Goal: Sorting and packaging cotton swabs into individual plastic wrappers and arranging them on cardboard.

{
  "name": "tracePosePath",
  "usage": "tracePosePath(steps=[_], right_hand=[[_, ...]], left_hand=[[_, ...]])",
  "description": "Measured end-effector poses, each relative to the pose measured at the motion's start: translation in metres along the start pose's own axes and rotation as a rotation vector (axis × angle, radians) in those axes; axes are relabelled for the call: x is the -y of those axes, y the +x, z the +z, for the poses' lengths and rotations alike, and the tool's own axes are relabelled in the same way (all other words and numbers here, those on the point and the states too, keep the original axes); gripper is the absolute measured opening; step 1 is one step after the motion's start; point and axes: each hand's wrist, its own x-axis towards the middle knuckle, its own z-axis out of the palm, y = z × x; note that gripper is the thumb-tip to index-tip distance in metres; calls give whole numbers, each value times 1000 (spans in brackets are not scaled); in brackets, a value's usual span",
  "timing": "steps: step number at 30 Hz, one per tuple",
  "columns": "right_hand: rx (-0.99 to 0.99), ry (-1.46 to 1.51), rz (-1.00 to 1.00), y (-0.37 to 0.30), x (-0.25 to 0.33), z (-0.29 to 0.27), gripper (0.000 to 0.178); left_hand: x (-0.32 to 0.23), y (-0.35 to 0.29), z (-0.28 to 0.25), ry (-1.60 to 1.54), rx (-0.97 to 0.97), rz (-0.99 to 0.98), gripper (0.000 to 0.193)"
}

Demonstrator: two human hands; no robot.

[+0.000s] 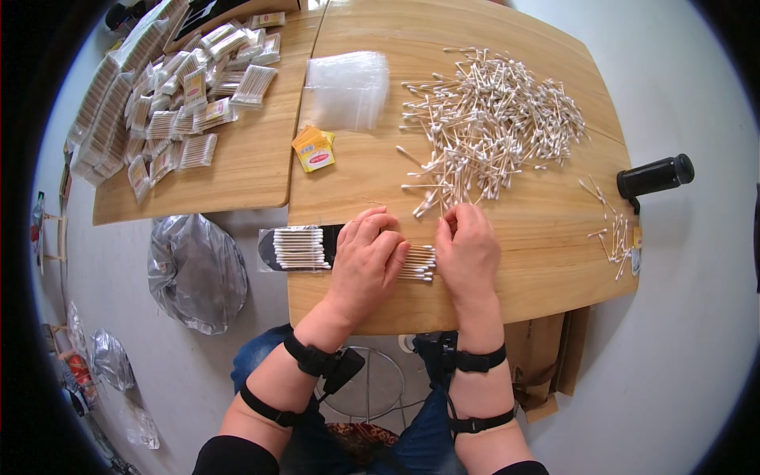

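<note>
My left hand lies flat on the wooden table, fingers pressing down a small row of cotton swabs. Beside it my right hand curls over the same row, fingertips pinching at swabs at the near edge of the big loose swab pile. A filled clear bag of swabs lies just left of my left hand at the table's edge. A stack of empty clear bags and small yellow packets sit farther back.
Many packed swab bags cover a second table at the back left. A black cylinder is fixed at the right edge, with a few stray swabs near it. A grey plastic sack lies on the floor to the left.
</note>
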Motion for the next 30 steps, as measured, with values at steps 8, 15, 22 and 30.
tracePosePath(steps=[8,15,22,30], right_hand=[[-31,67,36,-3,-15,-7,9],[49,120,5,-2,-24,-23,8],[132,58,-250,-3,-14,-25,9],[83,162,-244,-4,0,-16,11]], left_hand=[[0,0,-2,-50,-8,-3,10],[2,-1,1,-77,-27,-26,12],[-4,2,1,11,-35,-22,22],[-1,0,1,-10,-19,-33,14]])
